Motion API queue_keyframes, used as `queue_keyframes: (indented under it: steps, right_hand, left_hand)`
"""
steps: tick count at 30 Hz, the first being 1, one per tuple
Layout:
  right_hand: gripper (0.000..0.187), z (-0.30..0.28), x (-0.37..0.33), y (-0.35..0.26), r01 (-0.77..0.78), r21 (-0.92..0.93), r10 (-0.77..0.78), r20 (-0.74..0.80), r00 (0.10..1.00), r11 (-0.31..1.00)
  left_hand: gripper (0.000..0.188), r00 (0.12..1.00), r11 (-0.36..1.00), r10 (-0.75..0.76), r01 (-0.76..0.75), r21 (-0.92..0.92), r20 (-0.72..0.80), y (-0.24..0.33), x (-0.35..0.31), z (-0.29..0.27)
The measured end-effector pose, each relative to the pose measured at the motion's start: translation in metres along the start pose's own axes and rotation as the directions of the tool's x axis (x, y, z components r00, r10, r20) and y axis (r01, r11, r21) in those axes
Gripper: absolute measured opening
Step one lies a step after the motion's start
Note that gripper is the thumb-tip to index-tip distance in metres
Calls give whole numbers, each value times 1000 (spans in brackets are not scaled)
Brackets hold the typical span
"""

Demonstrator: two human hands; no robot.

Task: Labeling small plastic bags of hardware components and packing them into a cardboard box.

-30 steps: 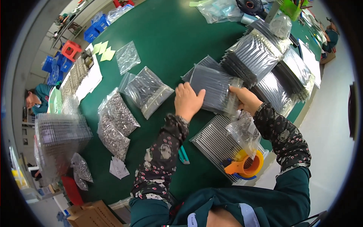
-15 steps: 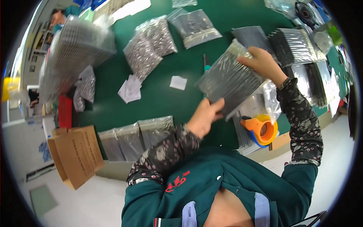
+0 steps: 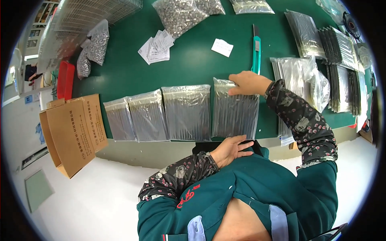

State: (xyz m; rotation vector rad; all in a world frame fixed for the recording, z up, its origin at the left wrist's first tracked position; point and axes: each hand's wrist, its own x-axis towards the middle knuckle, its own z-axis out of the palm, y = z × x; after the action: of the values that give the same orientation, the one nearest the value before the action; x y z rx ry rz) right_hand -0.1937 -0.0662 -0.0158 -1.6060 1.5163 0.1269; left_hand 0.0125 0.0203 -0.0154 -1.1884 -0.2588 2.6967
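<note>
A clear zip bag of thin dark rods [image 3: 235,112] lies flat at the table's near edge, the right-hand one in a row. My right hand [image 3: 251,83] grips its top edge, thumb and fingers bent over the seal. Below the bag's lower edge, my left hand [image 3: 233,150] is open with fingers spread, fingertips at the bag's bottom. Left of it lie similar bags: a wide bag [image 3: 187,114], a middle bag [image 3: 148,118] and a narrower bag [image 3: 120,122].
A teal utility knife [image 3: 256,54] lies beyond my right hand. Paper slips [image 3: 157,48] and a single slip [image 3: 222,47] rest mid-table. Bags of small metal parts [image 3: 181,18] are at the back. More rod bags [image 3: 291,72] lie right; a cardboard box [image 3: 74,132] stands left.
The rod bag, held in the air by both hands before, now lies at the right end of the row. My left hand has let go of it. The view has shifted.
</note>
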Motion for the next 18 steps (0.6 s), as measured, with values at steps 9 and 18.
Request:
queue_keyframes:
  steps: [9, 18]
  right_hand:
    - [37, 22, -6, -23, -63, -311, -10, -226, 974, 948]
    - [62, 31, -54, -95, -91, -245, -143, -787, 600, 965]
  left_hand:
    - [30, 948, 748, -121, -108, 655, 295, 20, -10, 23]
    - [22, 647, 331, 748, -558, 761, 149, 79, -113, -52]
